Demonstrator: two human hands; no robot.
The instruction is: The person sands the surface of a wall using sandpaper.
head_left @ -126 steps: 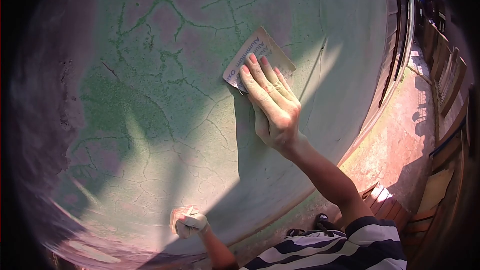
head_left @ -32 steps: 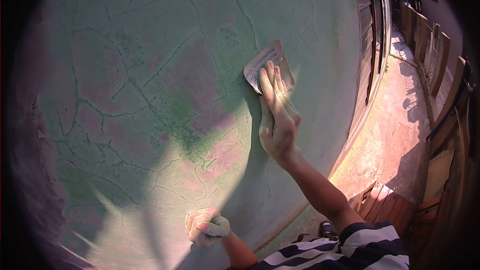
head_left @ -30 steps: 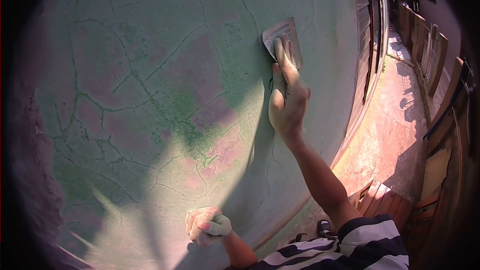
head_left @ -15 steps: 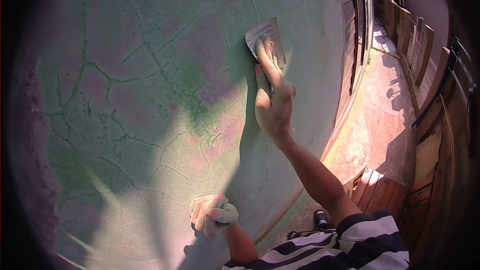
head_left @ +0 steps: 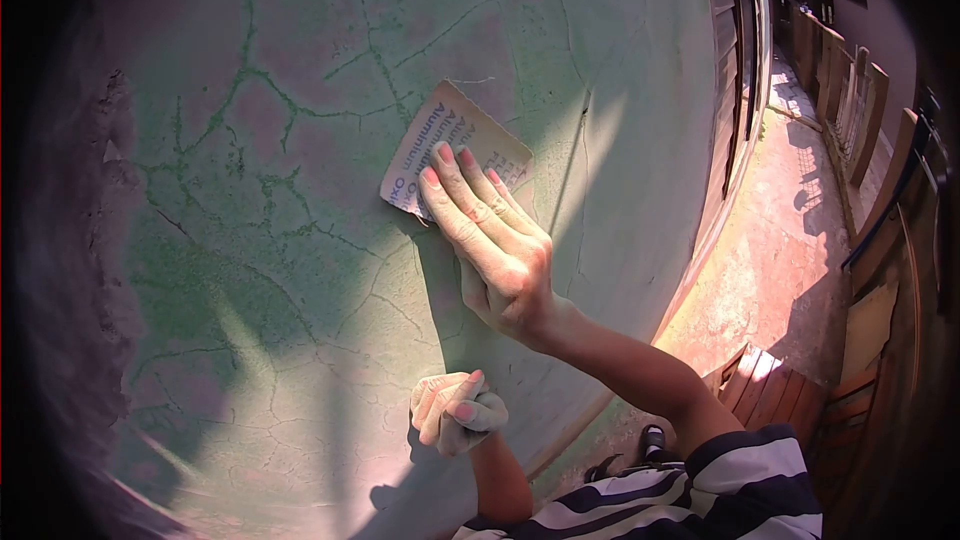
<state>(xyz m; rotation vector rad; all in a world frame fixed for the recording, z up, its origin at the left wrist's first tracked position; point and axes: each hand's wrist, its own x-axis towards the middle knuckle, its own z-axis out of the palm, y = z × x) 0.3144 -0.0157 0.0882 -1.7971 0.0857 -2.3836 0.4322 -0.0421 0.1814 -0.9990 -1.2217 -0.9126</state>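
Observation:
A sheet of sandpaper point(head_left: 412, 165), its printed backing facing me, lies against the cracked green wall point(head_left: 330, 340). My right hand point(head_left: 495, 245) presses it flat with stretched fingers, holding it to the plaster. The thumb is mostly hidden behind the hand. Lower down, my left hand point(head_left: 455, 415) is curled into a fist close to the wall, and nothing shows in it. Pale dust coats both hands.
Louvred slats point(head_left: 722, 70) line the wall's right end. Beyond them runs a concrete path point(head_left: 735, 260) beside a wooden fence point(head_left: 835, 80). A slatted wooden bench point(head_left: 765, 390) stands at lower right, near my foot point(head_left: 653, 440).
My right hand has moved the sandpaper down and left across the wall, turning it and spreading the fingers more. The left fist shifts slightly right in view as the camera turns.

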